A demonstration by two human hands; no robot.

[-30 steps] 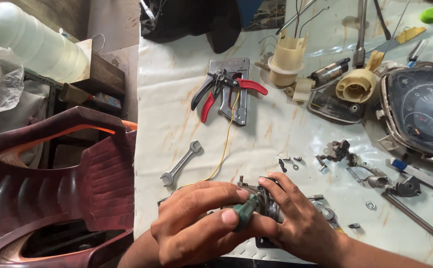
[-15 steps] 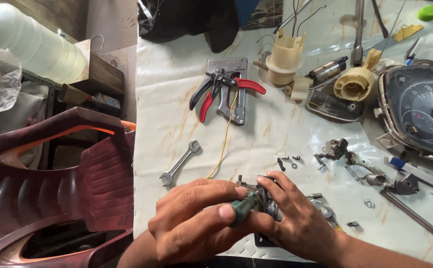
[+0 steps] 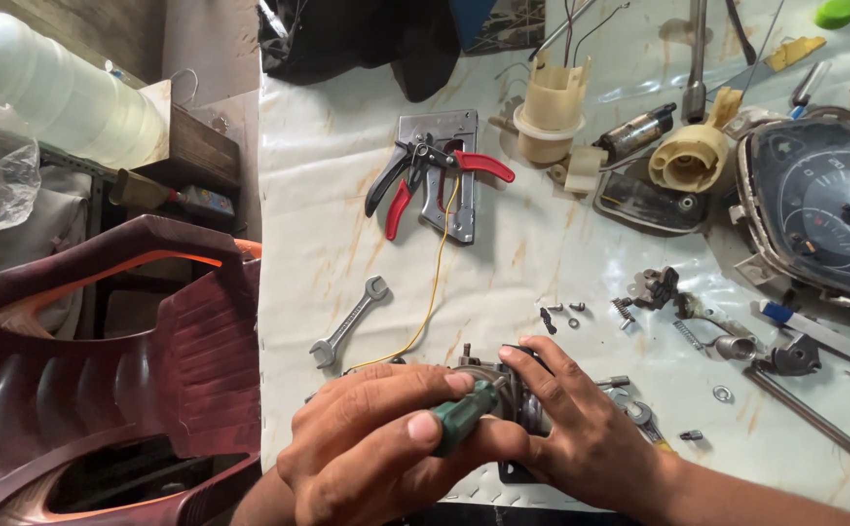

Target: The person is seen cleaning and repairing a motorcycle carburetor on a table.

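We find the left hand (image 3: 376, 448) clenched round a green-handled screwdriver (image 3: 464, 417), the right hand (image 3: 581, 438) clasping a small metal assembly (image 3: 503, 385) on the table's (image 3: 542, 263) near edge — apparently mid-fastening; next calls for steady alignment.

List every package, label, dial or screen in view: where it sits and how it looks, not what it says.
Instrument cluster: right edge of the table, rounded dark housing, grey-blue dial face with small coloured marks.
Small box: left of the table on a shelf, flat, printed in blue, yellow and red.
Plastic bottle: top left, lying on its side, large, translucent white.
No screens show.
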